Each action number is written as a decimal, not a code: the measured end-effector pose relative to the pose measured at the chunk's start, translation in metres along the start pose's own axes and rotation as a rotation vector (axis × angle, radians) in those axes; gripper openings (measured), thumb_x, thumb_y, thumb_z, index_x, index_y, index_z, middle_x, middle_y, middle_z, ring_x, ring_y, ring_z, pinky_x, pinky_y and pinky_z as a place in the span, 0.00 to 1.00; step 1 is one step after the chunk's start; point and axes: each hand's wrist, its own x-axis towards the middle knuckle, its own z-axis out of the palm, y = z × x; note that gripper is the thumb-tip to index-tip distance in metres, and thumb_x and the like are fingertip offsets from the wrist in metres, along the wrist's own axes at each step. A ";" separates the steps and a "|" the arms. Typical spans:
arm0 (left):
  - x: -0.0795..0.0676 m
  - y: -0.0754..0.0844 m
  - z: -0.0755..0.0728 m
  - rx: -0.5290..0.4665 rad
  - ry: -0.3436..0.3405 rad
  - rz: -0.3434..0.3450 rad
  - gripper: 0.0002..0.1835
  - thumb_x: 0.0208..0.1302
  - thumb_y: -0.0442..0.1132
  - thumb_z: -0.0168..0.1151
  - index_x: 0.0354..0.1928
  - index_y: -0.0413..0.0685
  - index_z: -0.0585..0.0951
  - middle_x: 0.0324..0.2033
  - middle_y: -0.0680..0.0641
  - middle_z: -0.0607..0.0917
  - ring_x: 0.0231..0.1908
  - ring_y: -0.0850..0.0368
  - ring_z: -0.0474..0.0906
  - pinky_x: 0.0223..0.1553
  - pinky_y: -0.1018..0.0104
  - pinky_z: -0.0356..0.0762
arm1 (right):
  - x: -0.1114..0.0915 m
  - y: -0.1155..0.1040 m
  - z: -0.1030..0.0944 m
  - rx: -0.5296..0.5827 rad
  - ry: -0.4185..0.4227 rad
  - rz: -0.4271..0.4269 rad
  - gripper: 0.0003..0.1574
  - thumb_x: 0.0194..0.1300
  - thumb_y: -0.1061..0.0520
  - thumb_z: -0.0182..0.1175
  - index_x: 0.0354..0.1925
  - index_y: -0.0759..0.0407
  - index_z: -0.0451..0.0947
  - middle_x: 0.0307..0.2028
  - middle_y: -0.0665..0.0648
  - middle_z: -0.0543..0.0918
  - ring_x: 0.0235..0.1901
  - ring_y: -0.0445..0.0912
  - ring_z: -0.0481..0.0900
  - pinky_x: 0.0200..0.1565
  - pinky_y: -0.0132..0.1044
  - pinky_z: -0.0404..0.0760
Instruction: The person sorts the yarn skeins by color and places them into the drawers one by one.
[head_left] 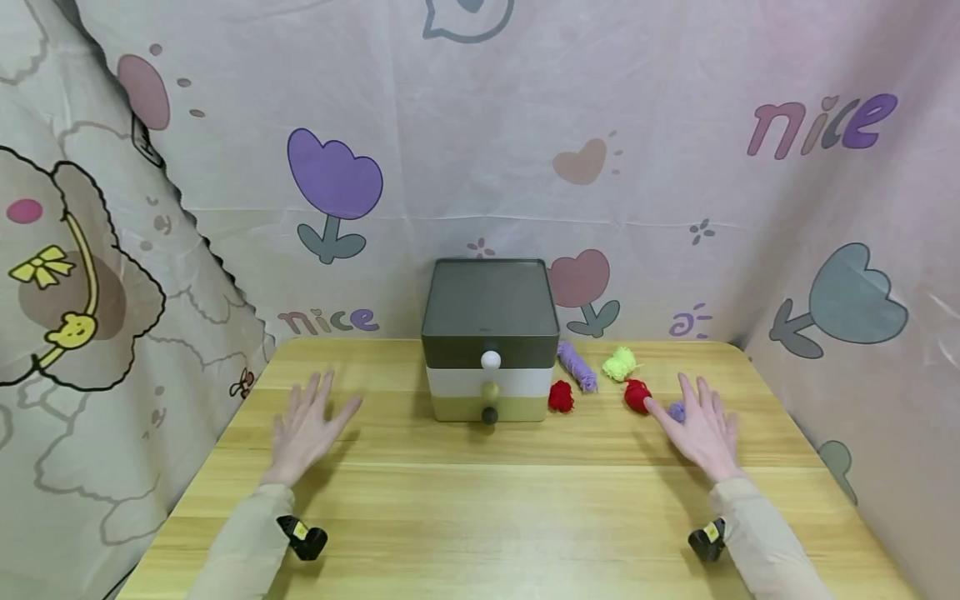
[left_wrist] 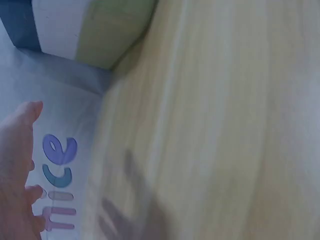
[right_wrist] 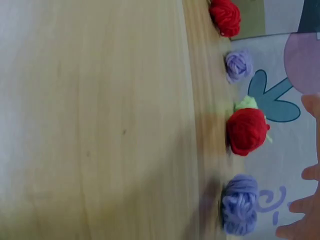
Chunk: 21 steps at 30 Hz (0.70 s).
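My left hand [head_left: 305,433] is held over the left of the table, fingers spread and nothing in it. On the other side, my right hand [head_left: 703,433] is likewise spread and holds nothing, its thumb overlapping a red yarn ball [head_left: 637,395] in the head view. Partly behind its fingers lies a purple yarn bundle [right_wrist: 240,205]. A yellow-green yarn ball [head_left: 618,364], a long purple yarn skein [head_left: 577,368] and a smaller red yarn ball [head_left: 561,397] lie nearer the middle. Between the hands stands a small drawer box [head_left: 489,354] in dark grey, white and olive tiers, with round knobs.
The wooden table [head_left: 495,525] ends at a printed cloth [head_left: 480,167] hanging behind and along both sides. Black wrist cameras sit on both sleeves [head_left: 251,533]. The drawer box stands near the table's back edge.
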 end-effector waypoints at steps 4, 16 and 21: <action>0.003 0.012 -0.005 -0.133 -0.022 0.014 0.42 0.58 0.71 0.35 0.69 0.63 0.38 0.69 0.43 0.41 0.65 0.30 0.36 0.55 0.25 0.35 | 0.002 -0.006 0.001 0.061 0.006 -0.003 0.56 0.56 0.25 0.41 0.70 0.52 0.38 0.68 0.69 0.40 0.63 0.72 0.43 0.55 0.74 0.40; 0.013 0.050 -0.020 -0.558 -0.139 -0.004 0.38 0.59 0.68 0.39 0.68 0.71 0.41 0.70 0.48 0.43 0.68 0.39 0.39 0.60 0.31 0.40 | 0.007 -0.027 0.008 0.273 0.007 -0.026 0.53 0.58 0.30 0.47 0.68 0.60 0.43 0.66 0.70 0.52 0.62 0.65 0.55 0.59 0.64 0.53; 0.017 0.073 -0.027 -0.695 -0.145 0.064 0.35 0.62 0.63 0.42 0.68 0.65 0.46 0.69 0.50 0.47 0.69 0.45 0.42 0.66 0.40 0.42 | 0.005 -0.041 0.011 0.354 -0.022 0.003 0.54 0.56 0.28 0.47 0.69 0.57 0.43 0.67 0.67 0.52 0.64 0.63 0.53 0.60 0.62 0.56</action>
